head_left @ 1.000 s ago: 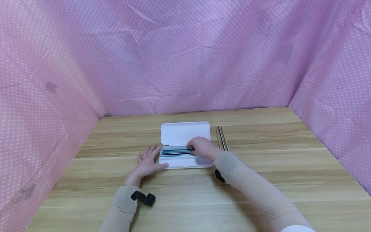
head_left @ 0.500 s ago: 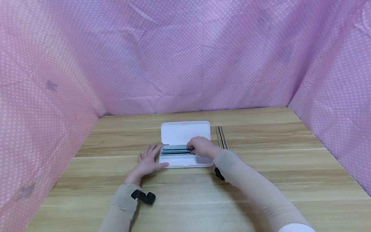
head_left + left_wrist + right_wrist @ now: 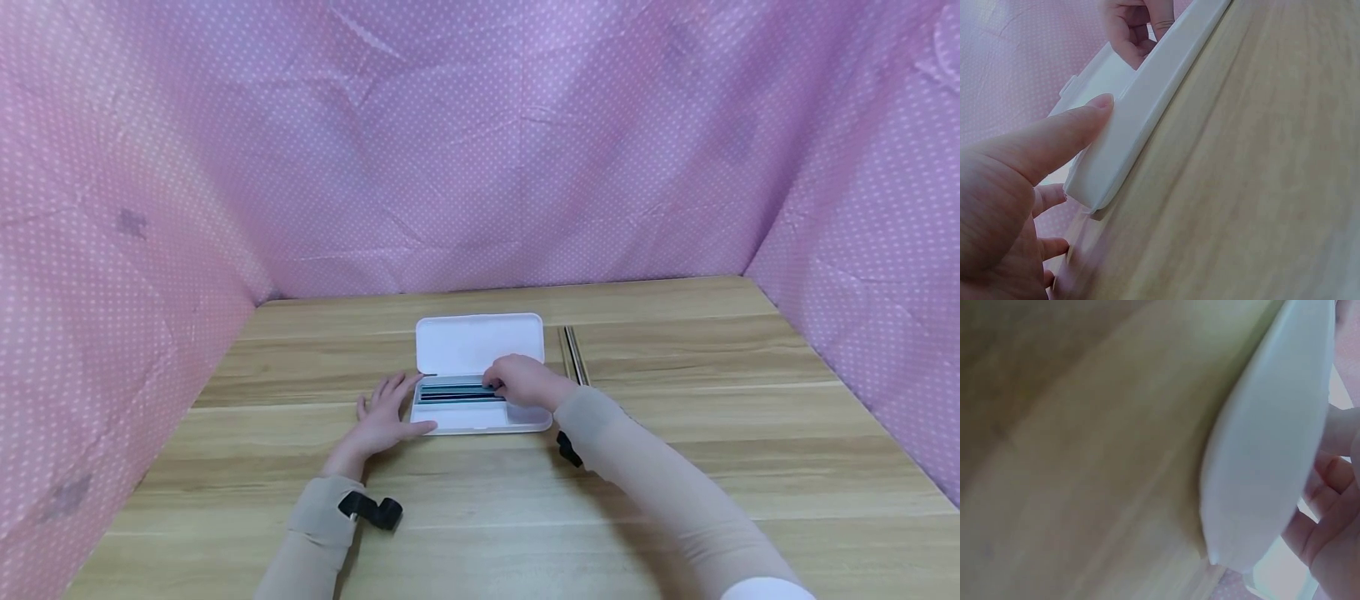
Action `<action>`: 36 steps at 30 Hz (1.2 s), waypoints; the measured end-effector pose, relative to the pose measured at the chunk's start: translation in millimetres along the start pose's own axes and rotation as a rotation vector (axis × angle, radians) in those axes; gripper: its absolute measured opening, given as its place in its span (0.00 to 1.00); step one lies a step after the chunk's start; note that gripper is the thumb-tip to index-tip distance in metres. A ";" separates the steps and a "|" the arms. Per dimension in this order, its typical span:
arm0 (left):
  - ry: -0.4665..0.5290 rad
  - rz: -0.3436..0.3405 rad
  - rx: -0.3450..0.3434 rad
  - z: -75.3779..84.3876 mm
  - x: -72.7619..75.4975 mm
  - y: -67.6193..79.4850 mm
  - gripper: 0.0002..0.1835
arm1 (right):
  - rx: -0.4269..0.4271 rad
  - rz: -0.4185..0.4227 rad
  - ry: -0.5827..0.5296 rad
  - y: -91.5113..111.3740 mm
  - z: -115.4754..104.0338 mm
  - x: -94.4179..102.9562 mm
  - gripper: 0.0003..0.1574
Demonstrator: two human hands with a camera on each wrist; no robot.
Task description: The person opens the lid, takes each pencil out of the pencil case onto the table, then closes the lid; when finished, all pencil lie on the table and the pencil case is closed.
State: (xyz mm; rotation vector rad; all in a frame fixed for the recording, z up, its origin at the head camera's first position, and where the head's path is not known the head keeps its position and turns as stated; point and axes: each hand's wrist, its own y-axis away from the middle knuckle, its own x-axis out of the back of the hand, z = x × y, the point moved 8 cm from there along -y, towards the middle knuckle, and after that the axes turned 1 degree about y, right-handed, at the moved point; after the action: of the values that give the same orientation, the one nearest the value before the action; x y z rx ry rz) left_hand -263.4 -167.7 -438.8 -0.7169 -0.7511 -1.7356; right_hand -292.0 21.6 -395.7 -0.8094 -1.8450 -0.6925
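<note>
In the head view, a white case (image 3: pixel 457 431) is seen open on the tabletop (image 3: pixel 480 517), its left end bracketed by the spread left hand (image 3: pixel 384 423). The right hand (image 3: pixel 523 383) is held curled at the right ends of teal and dark sticks (image 3: pixel 453 393) inside — whether any is pinched cannot be told. Slender rods (image 3: pixel 573 354) are laid just right of the case. In the left wrist view, the left hand's thumb is rested on the case's front edge. In the right wrist view, bent fingers are seen — partly hidden by the case's wall.
</note>
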 end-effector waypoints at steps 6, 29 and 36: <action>-0.005 0.000 0.005 0.2 1.0 -0.5 0.48 | -0.004 0.036 -0.050 1.6 0.7 3.7 0.13; -0.002 0.002 0.006 2.0 1.4 0.6 0.48 | -0.085 0.161 -0.653 5.8 -2.9 23.6 0.13; 0.002 0.006 0.004 3.3 1.3 1.6 0.47 | -0.134 0.138 -0.848 14.2 0.5 15.1 0.15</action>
State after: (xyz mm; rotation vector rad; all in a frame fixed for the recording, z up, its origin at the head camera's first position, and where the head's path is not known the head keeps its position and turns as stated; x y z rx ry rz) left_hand -261.8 -166.3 -435.5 -0.7138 -0.7500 -1.7287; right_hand -285.9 34.1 -380.5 -1.4568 -2.4632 -0.4024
